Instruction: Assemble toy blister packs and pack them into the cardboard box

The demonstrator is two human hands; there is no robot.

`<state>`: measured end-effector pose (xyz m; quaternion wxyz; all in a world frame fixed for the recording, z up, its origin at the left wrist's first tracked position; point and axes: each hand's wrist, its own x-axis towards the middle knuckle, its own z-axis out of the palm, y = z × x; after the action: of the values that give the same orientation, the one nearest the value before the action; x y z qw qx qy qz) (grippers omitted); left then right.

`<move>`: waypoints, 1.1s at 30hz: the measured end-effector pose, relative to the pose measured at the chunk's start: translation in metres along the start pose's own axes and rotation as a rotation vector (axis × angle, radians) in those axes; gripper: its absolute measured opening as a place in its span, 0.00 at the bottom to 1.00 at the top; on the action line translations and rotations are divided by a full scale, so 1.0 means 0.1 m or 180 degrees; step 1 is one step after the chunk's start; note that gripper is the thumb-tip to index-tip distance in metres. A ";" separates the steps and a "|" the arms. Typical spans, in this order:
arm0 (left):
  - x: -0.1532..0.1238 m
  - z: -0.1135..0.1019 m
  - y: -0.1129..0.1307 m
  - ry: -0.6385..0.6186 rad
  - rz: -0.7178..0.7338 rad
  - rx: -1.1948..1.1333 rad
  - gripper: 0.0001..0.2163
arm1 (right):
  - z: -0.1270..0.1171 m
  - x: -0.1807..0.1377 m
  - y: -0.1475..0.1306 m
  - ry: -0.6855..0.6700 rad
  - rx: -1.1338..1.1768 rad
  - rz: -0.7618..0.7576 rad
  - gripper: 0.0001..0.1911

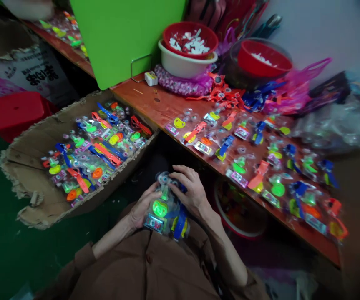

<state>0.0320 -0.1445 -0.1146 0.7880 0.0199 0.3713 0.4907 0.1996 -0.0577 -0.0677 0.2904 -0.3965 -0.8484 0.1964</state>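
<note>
You have the clear plastic toy packs [164,208] at your lap, just in front of your brown shirt [142,262]; how many are stacked there is hard to tell. A bright green disc [159,208] shows in the middle, an eyeball-like ball [163,178] at the far end and a blue strap [180,221] on the right. Your left hand [140,206] grips the left edge, thumb over the front. Your right hand [190,189] has its bent fingers on the far right corner; its thumb is hidden, so you cannot tell whether it pinches the plastic. Near your left, a torn-edged cardboard box [23,166] holds many similar packs in bright colours. To your right, the reddish wooden table [145,102] carries more packs in uneven rows. Farther back on it, a red bowl [190,28] of white pieces sits in a white basin [186,66], beside a green panel [120,41]. Far left, a red stool [15,112] stands beyond the box.
</note>
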 end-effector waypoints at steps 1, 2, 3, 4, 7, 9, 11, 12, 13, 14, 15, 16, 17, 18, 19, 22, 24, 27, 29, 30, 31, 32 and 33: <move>0.00 0.00 0.01 -0.0014 0.0017 -0.0027 0.27 | -0.02 0.00 0.00 0.0100 0.0080 0.0081 0.10; -0.01 0.00 0.02 -0.0046 0.0040 -0.0060 0.27 | -0.05 -0.02 0.01 0.0235 0.0177 0.0223 0.12; -0.01 0.01 0.04 -0.0102 0.0066 -0.0096 0.27 | -0.06 -0.05 0.03 0.0375 0.0296 0.0421 0.15; -0.01 0.02 0.06 -0.0172 0.0099 -0.0137 0.28 | -0.07 -0.09 0.06 0.0496 0.0453 0.0674 0.19; -0.01 0.05 0.15 -0.0290 0.0245 -0.0256 0.27 | 0.01 -0.26 0.15 0.0594 0.1262 0.1714 0.35; -0.02 0.06 0.19 -0.0239 0.0309 -0.0298 0.26 | 0.12 -0.37 0.17 0.0554 0.1839 0.2307 0.44; -0.01 0.05 0.19 -0.0154 0.0357 -0.0320 0.25 | 0.22 -0.47 0.17 0.0536 0.2152 0.2676 0.48; -0.01 0.04 0.18 -0.0113 0.0381 -0.0335 0.25 | 0.26 -0.52 0.16 0.0540 0.2215 0.2797 0.49; 0.00 0.03 0.16 -0.0073 0.0412 -0.0354 0.25 | 0.29 -0.56 0.15 0.0540 0.2259 0.2892 0.49; 0.00 0.02 0.13 -0.0051 0.0441 -0.0369 0.24 | 0.31 -0.59 0.14 0.0536 0.2304 0.2982 0.50; 0.01 0.00 0.10 -0.0034 0.0471 -0.0378 0.24 | 0.33 -0.62 0.15 0.0535 0.2350 0.3066 0.51; 0.01 -0.01 0.08 -0.0030 0.0493 -0.0379 0.24 | 0.35 -0.65 0.15 0.0501 0.2405 0.3138 0.51; 0.00 -0.01 0.06 -0.0048 0.0515 -0.0366 0.24 | 0.36 -0.67 0.16 0.0449 0.2458 0.3182 0.51; -0.01 -0.01 0.06 -0.0069 0.0538 -0.0348 0.24 | 0.37 -0.68 0.16 0.0400 0.2506 0.3184 0.50; -0.03 0.00 0.06 -0.0082 0.0556 -0.0325 0.24 | 0.37 -0.68 0.16 0.0379 0.2537 0.3141 0.49; -0.13 0.04 0.13 -0.0046 0.0585 -0.0222 0.25 | 0.37 -0.58 0.08 0.0452 0.2541 0.2897 0.45; -0.20 0.06 0.23 0.0053 0.0619 -0.0114 0.25 | 0.35 -0.44 -0.02 0.0440 0.2558 0.2754 0.44; -0.29 0.05 0.44 0.0120 0.0777 0.0171 0.25 | 0.33 -0.14 -0.16 0.0285 0.2651 0.2482 0.45; -0.32 0.02 0.59 -0.0023 0.0859 0.0406 0.25 | 0.35 0.04 -0.22 0.0224 0.2743 0.2321 0.44; -0.34 0.00 0.66 -0.0105 0.0878 0.0506 0.26 | 0.37 0.12 -0.24 0.0196 0.2796 0.2272 0.44; -0.36 -0.03 0.72 -0.0172 0.0893 0.0587 0.26 | 0.39 0.19 -0.26 0.0164 0.2852 0.2241 0.43; -0.37 -0.05 0.78 -0.0206 0.0920 0.0641 0.26 | 0.42 0.24 -0.27 0.0122 0.2906 0.2220 0.43; -0.39 -0.07 0.82 -0.0212 0.0963 0.0677 0.26 | 0.45 0.29 -0.28 0.0085 0.2953 0.2196 0.42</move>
<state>-0.0441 -0.1350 -0.0650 0.7105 0.1749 0.3876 0.5607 0.1396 -0.0567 -0.0756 0.3637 -0.4839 -0.4915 0.6261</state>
